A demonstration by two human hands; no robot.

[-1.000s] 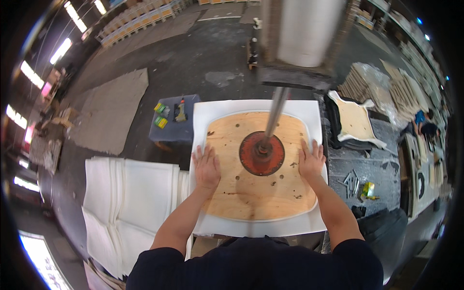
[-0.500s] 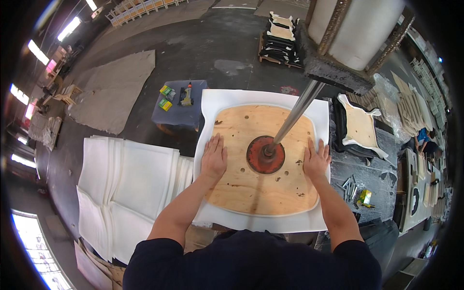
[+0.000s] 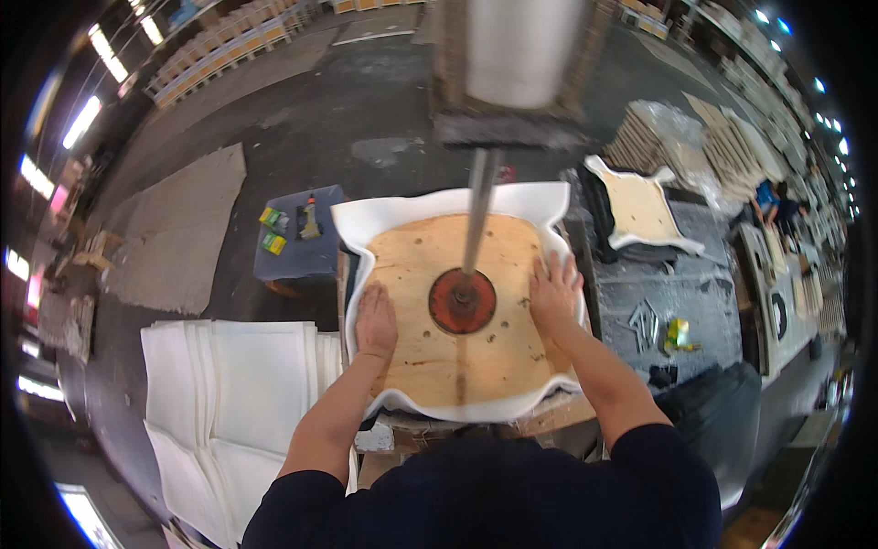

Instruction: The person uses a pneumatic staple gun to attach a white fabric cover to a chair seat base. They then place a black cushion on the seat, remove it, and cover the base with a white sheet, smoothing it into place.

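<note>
Head view: plywood seat board [image 3: 457, 320], frame centre, on white foam [image 3: 439, 206].
Press disc: red disc [image 3: 463, 300] and steel rod [image 3: 478, 215] bear on its middle.
My left hand [image 3: 376, 320]: grip spread flat on board.
My right hand [image 3: 554, 293]: grip spread flat on board's right edge.
Lower left: white foam sheets [image 3: 229, 384].

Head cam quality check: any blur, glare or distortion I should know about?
Head view: strong fisheye, dark vignette corners, floor edges bowing near the rim; ceiling lights blown out at left edge; press cylinder at top blurred; plywood panel and both hands, left hand, right hand, evenly lit, sharp.
</note>
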